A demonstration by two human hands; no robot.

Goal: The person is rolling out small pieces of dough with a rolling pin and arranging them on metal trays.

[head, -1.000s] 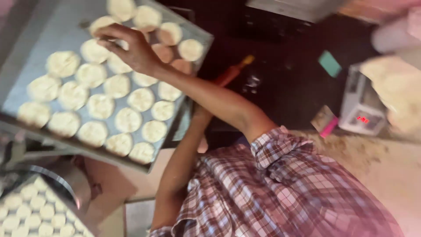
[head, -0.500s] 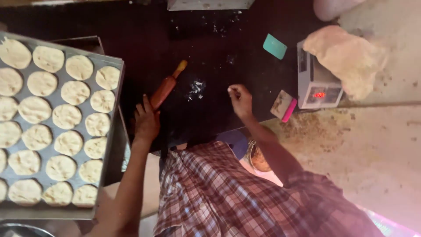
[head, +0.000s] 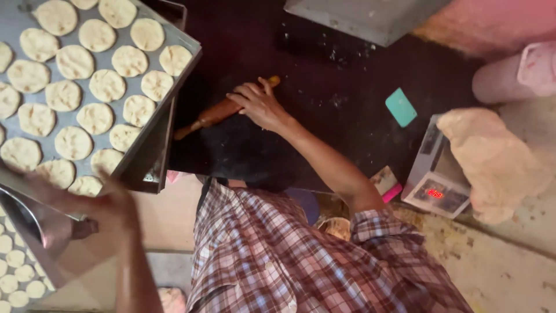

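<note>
Already the tray (head: 174,93) is full of discs (head: 74,142); a dough lump (head: 495,162) remains unrolled. Right hand (head: 259,105) curls around the pin (head: 215,112). Left hand (head: 110,210) is blurred, grip unclear.

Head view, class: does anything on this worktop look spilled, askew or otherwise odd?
Yes. White flour is scattered over the dark worktop. The big dough lump sits on the scale and sags over its edge. The tray of dough rounds lies askew.
</note>
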